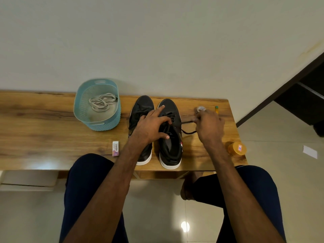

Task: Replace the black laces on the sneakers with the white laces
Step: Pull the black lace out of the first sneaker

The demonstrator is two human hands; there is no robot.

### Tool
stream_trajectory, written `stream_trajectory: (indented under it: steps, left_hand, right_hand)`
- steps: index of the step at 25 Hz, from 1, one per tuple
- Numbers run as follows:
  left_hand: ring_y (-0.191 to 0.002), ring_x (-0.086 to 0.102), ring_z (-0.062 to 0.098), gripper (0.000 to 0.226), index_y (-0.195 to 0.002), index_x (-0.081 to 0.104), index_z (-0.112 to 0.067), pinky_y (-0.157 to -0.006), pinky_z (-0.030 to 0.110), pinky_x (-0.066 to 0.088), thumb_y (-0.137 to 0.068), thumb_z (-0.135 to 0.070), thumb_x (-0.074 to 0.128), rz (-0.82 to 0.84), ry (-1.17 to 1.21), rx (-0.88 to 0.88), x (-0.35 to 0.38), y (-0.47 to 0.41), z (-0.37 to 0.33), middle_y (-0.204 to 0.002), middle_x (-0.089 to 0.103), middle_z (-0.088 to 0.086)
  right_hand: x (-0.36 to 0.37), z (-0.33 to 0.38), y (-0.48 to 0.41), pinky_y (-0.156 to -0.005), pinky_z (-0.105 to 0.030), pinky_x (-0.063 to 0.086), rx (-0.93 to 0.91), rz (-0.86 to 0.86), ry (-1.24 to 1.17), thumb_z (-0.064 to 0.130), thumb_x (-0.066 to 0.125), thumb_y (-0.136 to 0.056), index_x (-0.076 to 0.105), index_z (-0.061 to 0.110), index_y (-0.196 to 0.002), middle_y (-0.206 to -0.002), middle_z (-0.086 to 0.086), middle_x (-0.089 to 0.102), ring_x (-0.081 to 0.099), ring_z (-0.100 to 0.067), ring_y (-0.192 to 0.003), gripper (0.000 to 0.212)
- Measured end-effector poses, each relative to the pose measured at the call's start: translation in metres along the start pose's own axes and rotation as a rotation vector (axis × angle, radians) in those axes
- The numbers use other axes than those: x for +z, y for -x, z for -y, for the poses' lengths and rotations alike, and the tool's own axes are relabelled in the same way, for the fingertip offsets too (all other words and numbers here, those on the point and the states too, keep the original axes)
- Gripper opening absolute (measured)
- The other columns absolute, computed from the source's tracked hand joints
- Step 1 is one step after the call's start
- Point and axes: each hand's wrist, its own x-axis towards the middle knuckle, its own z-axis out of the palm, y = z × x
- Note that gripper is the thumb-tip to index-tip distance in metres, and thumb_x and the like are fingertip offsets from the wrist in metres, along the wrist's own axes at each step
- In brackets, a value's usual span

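The basket (77, 109) stood on the table (43, 123) at the back edge, left of centre, with loose laces (101, 103) in it. To its right, at mid-table, the left sneaker (142, 104) and right sneaker (171, 148) stood side by side, toes toward the back edge, heels at the front edge. The eraser (115, 148) lay just left of the left sneaker's heel. A jar (237, 148) sat at the front right corner. A round item (200, 108) and a pencil (216, 109) lay near the back right corner. The left hand (150, 127) rested across both sneakers. The right hand (210, 127), right of them, pinched a lace (188, 132) running from the right sneaker.

"camlin" | small eraser box (115, 148) ; jar lid (237, 148) sticker | unreadable
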Motion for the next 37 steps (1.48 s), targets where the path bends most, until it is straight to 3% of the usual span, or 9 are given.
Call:
stream_trajectory:
  steps: [4, 8, 13, 16, 19, 24, 30, 33, 37]
  left_hand:
    - [-0.149, 0.015, 0.026, 0.054, -0.129, 0.053, -0.040, -0.115, 0.058, 0.022, -0.080, -0.052, 0.073, -0.007, -0.012, 0.008, 0.002, 0.000, 0.001, -0.165, 0.006, -0.005]
    - [-0.149, 0.015, 0.027, 0.055, -0.131, 0.051, -0.043, -0.115, 0.058, 0.021, -0.081, -0.054, 0.071, 0.006, -0.025, 0.018, 0.001, 0.002, 0.003, -0.165, 0.005, -0.005]
    - [-0.149, 0.017, 0.027, 0.048, -0.125, 0.053, -0.043, -0.115, 0.057, 0.020, -0.082, -0.049, 0.072, 0.020, -0.010, 0.005, -0.002, 0.003, 0.004, -0.165, 0.008, -0.005]
    - [-0.141, 0.036, 0.024, 0.044, -0.123, 0.053, -0.039, -0.114, 0.054, 0.028, -0.084, -0.044, 0.072, 0.030, 0.027, -0.014, -0.005, 0.004, -0.001, -0.156, 0.034, -0.004]
    - [-0.114, 0.060, 0.019, 0.045, -0.126, 0.046, -0.030, -0.106, 0.044, 0.039, -0.088, -0.039, 0.068, 0.009, 0.059, -0.032, -0.004, 0.005, -0.008, -0.125, 0.062, -0.003]
    - [-0.102, 0.066, 0.026, 0.060, -0.138, 0.031, -0.023, -0.103, 0.050, 0.040, -0.088, -0.037, 0.060, -0.154, -0.057, -0.116, 0.013, -0.002, -0.022, -0.118, 0.064, 0.002]
    - [-0.095, 0.066, 0.027, 0.032, -0.129, 0.049, -0.020, -0.085, 0.041, 0.051, -0.098, -0.029, 0.050, -0.253, -0.142, -0.176, 0.020, -0.004, -0.041, -0.117, 0.062, 0.004]
    - [-0.087, 0.066, 0.024, 0.018, -0.113, 0.055, -0.017, -0.071, 0.035, 0.046, -0.097, -0.021, 0.048, -0.352, -0.034, -0.215, 0.019, -0.005, -0.042, -0.105, 0.066, 0.002]
    - [-0.089, 0.064, 0.028, 0.018, -0.115, 0.052, -0.015, -0.073, 0.038, 0.049, -0.099, -0.018, 0.046, -0.279, -0.050, -0.174, 0.021, -0.009, -0.037, -0.111, 0.061, 0.005]
  right_hand:
    - [0.020, 0.027, 0.013, -0.089, -0.039, 0.051, -0.164, 0.339, -0.335, 0.034, 0.065, -0.094, 0.067, 0.018, -0.117, -0.112, -0.002, 0.068, 0.062, -0.018, -0.103, 0.029]
    - [0.019, 0.022, 0.002, -0.095, -0.044, 0.045, -0.132, 0.212, -0.080, 0.040, 0.065, -0.092, 0.069, 0.024, -0.095, -0.101, 0.005, 0.065, 0.056, -0.015, -0.102, 0.016]
    - [-0.009, -0.014, -0.008, -0.084, -0.048, 0.053, 0.245, -0.229, -0.135, 0.029, 0.061, -0.096, 0.068, 0.015, -0.102, -0.102, -0.001, 0.065, 0.062, -0.021, -0.089, 0.016]
    - [-0.012, -0.011, -0.006, -0.072, -0.036, 0.052, 0.249, -0.192, -0.174, 0.031, 0.058, -0.098, 0.067, 0.011, -0.108, -0.103, -0.005, 0.067, 0.059, -0.017, -0.081, 0.024]
    - [-0.002, 0.000, 0.001, -0.067, -0.029, 0.044, 0.192, -0.127, -0.265, 0.031, 0.060, -0.098, 0.069, 0.012, -0.107, -0.098, -0.004, 0.071, 0.056, -0.011, -0.079, 0.023]
    - [0.009, 0.007, 0.003, -0.097, -0.037, 0.044, 0.058, -0.102, -0.259, 0.027, 0.065, -0.094, 0.052, 0.013, -0.129, -0.131, -0.007, 0.052, 0.046, -0.024, -0.124, 0.040]
    - [0.033, 0.022, 0.025, -0.112, -0.038, 0.033, -0.181, 0.300, -0.482, 0.028, 0.063, -0.094, 0.029, 0.015, -0.145, -0.144, -0.007, 0.038, 0.033, -0.021, -0.132, 0.062]
    - [0.044, 0.019, 0.032, -0.114, -0.046, 0.034, -0.234, 0.286, -0.442, 0.035, 0.061, -0.092, 0.025, 0.018, -0.147, -0.145, -0.006, 0.040, 0.038, -0.020, -0.131, 0.068]
    - [0.060, 0.021, 0.040, -0.122, -0.056, 0.007, -0.168, 0.226, -0.415, 0.024, 0.061, -0.086, 0.011, 0.019, -0.153, -0.161, -0.003, 0.017, 0.013, -0.023, -0.149, 0.084]
